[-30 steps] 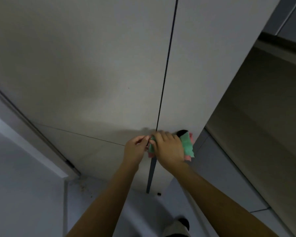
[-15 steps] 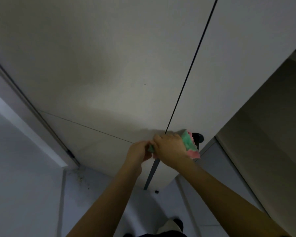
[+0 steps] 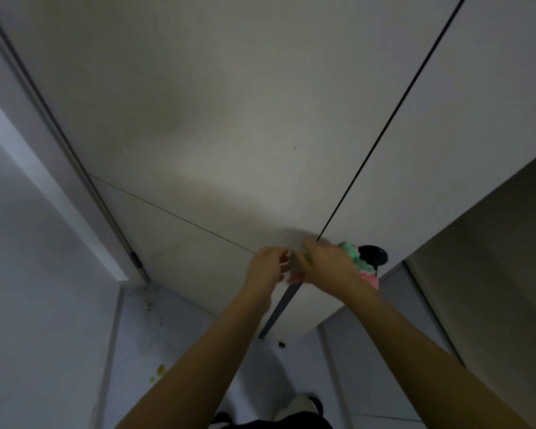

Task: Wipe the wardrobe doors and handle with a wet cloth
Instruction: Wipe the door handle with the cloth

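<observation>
The white wardrobe doors (image 3: 229, 119) fill the upper view, split by a thin dark gap that runs down to my hands. A long dark handle (image 3: 279, 311) continues below my hands along the door edge. My right hand (image 3: 325, 267) grips a green and pink cloth (image 3: 358, 261) against the handle's upper end. My left hand (image 3: 265, 269) is right beside it with fingers curled toward the cloth; what it holds is blurred. A black round knob (image 3: 375, 255) shows just right of the cloth.
A pale wall and door frame (image 3: 44, 181) stand at the left. A dim wall (image 3: 492, 274) runs along the right. Grey floor tiles (image 3: 136, 351) below carry small yellow-green specks near the wardrobe's left corner. My feet show at the bottom edge.
Both hands stay together at the handle with the cloth. The camera has shifted left, so the door gap and hands sit further right in view.
</observation>
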`<action>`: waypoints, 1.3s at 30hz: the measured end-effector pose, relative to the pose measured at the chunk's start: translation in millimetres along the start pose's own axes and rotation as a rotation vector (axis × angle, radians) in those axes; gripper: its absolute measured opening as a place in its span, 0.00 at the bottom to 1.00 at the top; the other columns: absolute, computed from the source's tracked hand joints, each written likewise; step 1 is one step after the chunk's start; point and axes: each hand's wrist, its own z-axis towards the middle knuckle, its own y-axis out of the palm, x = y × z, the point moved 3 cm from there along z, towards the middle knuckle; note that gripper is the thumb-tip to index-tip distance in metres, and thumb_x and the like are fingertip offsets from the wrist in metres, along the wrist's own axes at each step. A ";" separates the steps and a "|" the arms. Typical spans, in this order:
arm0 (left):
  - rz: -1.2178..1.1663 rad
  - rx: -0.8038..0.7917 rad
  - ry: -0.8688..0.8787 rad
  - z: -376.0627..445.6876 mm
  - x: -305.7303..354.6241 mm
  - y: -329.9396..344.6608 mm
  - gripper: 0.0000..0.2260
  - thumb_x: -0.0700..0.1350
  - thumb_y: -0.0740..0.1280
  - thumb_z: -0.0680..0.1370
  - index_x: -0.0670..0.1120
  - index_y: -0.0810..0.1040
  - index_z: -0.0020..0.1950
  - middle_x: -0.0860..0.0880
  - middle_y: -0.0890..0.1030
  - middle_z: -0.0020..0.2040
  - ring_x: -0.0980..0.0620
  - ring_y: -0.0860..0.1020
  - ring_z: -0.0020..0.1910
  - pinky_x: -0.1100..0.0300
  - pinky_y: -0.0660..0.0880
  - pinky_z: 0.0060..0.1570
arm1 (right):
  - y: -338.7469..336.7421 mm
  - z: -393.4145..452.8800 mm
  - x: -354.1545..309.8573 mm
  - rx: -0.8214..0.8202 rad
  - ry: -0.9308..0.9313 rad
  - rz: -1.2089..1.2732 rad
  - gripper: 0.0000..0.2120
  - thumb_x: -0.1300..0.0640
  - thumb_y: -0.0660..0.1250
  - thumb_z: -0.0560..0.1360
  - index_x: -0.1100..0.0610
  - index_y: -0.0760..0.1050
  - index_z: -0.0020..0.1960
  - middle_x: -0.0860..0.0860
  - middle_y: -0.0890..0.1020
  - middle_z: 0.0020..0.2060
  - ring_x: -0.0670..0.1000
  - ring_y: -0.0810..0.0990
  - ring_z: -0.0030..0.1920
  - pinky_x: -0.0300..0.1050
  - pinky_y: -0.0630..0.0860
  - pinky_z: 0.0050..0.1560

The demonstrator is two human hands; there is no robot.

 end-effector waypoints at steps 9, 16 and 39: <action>0.000 0.018 0.008 0.9 2.1 0.5 0.07 0.43 0.58 0.82 0.44 0.75 0.53 0.49 0.79 0.45 0.56 0.77 0.42 0.64 0.71 0.37 | 1.8 -8.4 2.2 0.130 -0.026 0.109 0.15 0.49 0.52 0.83 0.58 0.72 0.53 0.54 0.78 0.47 0.54 0.78 0.44 0.48 0.73 0.46; 0.000 -0.087 0.011 -7.9 -0.9 15.5 0.08 0.44 0.60 0.82 0.42 0.76 0.52 0.47 0.80 0.47 0.55 0.79 0.42 0.66 0.75 0.38 | 14.9 -48.4 26.5 0.610 0.093 -0.156 0.26 0.48 0.44 0.82 0.56 0.71 0.34 0.52 0.74 0.25 0.54 0.72 0.26 0.45 0.69 0.35; 0.037 0.018 0.112 -3.3 -12.0 33.9 0.09 0.45 0.59 0.82 0.41 0.75 0.52 0.44 0.79 0.46 0.54 0.78 0.42 0.66 0.75 0.41 | 49.0 -74.8 20.9 0.723 0.716 1.217 0.09 0.52 0.58 0.81 0.54 0.64 0.59 0.50 0.76 0.45 0.50 0.79 0.45 0.48 0.79 0.44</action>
